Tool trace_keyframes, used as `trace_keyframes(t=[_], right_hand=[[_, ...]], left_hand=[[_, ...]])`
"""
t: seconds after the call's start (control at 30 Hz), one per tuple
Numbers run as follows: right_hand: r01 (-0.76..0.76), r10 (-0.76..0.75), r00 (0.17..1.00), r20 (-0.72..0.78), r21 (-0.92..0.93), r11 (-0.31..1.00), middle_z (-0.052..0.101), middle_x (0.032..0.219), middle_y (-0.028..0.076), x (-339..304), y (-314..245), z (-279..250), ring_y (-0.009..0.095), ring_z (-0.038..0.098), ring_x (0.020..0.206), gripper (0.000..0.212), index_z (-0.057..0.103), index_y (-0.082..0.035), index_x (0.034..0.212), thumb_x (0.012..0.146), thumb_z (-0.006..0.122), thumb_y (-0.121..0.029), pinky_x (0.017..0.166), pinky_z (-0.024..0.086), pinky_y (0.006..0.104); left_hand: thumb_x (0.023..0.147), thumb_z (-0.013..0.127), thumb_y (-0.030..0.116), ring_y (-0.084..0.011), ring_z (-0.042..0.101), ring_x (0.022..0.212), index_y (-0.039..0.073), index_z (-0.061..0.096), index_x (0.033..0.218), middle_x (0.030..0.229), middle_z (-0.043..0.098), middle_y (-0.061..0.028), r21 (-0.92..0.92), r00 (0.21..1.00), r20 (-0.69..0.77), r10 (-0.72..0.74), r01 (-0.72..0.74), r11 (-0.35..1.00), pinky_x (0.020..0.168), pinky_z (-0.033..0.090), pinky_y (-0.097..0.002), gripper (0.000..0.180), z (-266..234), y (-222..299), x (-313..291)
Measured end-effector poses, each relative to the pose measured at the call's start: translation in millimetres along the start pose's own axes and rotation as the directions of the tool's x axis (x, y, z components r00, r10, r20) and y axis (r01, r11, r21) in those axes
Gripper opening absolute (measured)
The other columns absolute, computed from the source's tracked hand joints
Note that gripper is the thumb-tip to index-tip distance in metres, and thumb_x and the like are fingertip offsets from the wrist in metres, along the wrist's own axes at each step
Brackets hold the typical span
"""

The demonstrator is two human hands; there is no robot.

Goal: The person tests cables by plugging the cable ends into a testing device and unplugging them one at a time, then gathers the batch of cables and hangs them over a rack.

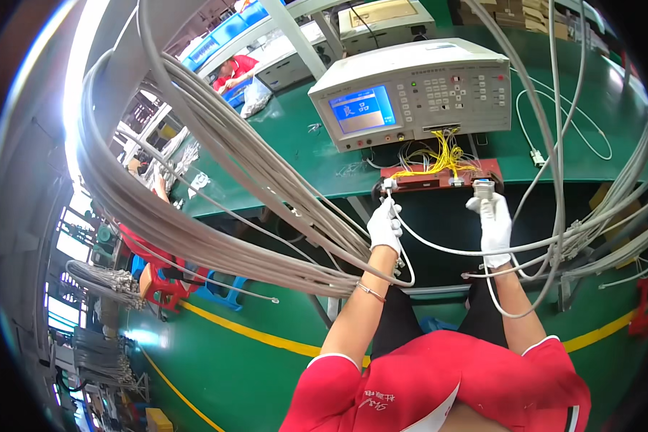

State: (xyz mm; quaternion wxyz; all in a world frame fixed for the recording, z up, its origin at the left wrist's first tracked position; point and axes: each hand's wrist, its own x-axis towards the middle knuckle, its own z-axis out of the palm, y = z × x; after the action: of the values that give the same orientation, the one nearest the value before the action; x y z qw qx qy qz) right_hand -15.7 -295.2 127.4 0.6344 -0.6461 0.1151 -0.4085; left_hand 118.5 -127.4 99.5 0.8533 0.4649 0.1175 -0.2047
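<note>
While my left hand (385, 226) is closing around a pale cable (439, 248) just below its small plug (389, 184), at the red block's (443, 185) left end, my right hand (494, 229) is grasping a grey plug (484, 190) at the right end. Behind, I am seeing a tester (414, 90) resting on the green bench (281, 147).

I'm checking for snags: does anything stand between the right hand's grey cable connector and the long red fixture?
Nothing visible does. The grey cable connector, in the white-gloved right hand, is at the long red fixture's front edge; whether they touch is unclear.
</note>
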Motion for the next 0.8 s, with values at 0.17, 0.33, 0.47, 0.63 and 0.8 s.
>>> trace_keyframes(t=[0.17,0.33,0.47,0.63,0.8], right_hand=[[-0.042,0.028,0.995,-0.091,-0.150,0.988,0.057,0.095,0.005,10,34,-19,0.011,0.052,0.087,0.023,0.053,-0.001,0.108,0.089,0.050,-0.014,0.076,0.043,0.0241],[-0.439,0.435,0.898,0.061,0.083,0.894,0.057,0.075,0.001,10,21,-6,0.004,0.048,0.047,0.020,0.050,-0.010,0.101,0.093,0.041,-0.026,0.039,0.036,0.0163],[-0.309,0.320,0.947,-0.012,0.226,0.924,0.041,0.057,-0.004,12,35,-6,0.001,0.032,0.045,0.016,0.051,-0.009,0.089,0.092,0.042,-0.021,0.039,0.025,0.0197],[-0.522,0.525,0.843,0.118,-0.060,0.851,0.050,0.064,0.000,-41,14,-2,0.006,0.044,0.053,0.014,0.055,-0.007,0.091,0.090,0.046,-0.018,0.049,0.035,0.0222],[-0.070,0.130,0.967,0.218,-0.263,0.962,0.056,0.073,0.003,-26,55,-37,0.012,0.055,0.069,0.016,0.058,-0.002,0.094,0.086,0.053,-0.015,0.064,0.046,0.0272]], left_hand=[[0.077,0.067,0.037,-0.0045,0.033,0.035,0.011,0.061,0.075,0.056,0.050,0.0026,0.224,0.988,-0.149,0.045,-0.010,0.975,0.033,0.023,-0.0201,0.026,27,16,6],[0.083,0.057,0.036,-0.0062,0.034,0.040,0.010,0.065,0.076,0.054,0.048,0.0033,0.402,0.973,-0.109,0.201,-0.142,0.905,0.040,0.028,-0.0230,0.028,19,15,22],[0.082,0.059,0.036,-0.0088,0.046,0.050,0.005,0.064,0.071,0.054,0.052,-0.0006,0.591,0.952,-0.117,0.284,-0.163,0.790,0.050,0.035,-0.0244,0.033,14,9,19],[0.085,0.058,0.023,-0.0056,0.041,0.045,0.002,0.063,0.078,0.057,0.049,0.0029,0.558,0.904,-0.013,0.428,-0.348,0.753,0.042,0.032,-0.0210,0.023,-18,-10,13],[0.086,0.055,0.015,-0.0054,0.038,0.044,0.002,0.059,0.085,0.059,0.046,0.0019,0.225,0.978,0.040,0.204,-0.207,0.952,0.040,0.032,-0.0200,0.013,7,8,-5]])
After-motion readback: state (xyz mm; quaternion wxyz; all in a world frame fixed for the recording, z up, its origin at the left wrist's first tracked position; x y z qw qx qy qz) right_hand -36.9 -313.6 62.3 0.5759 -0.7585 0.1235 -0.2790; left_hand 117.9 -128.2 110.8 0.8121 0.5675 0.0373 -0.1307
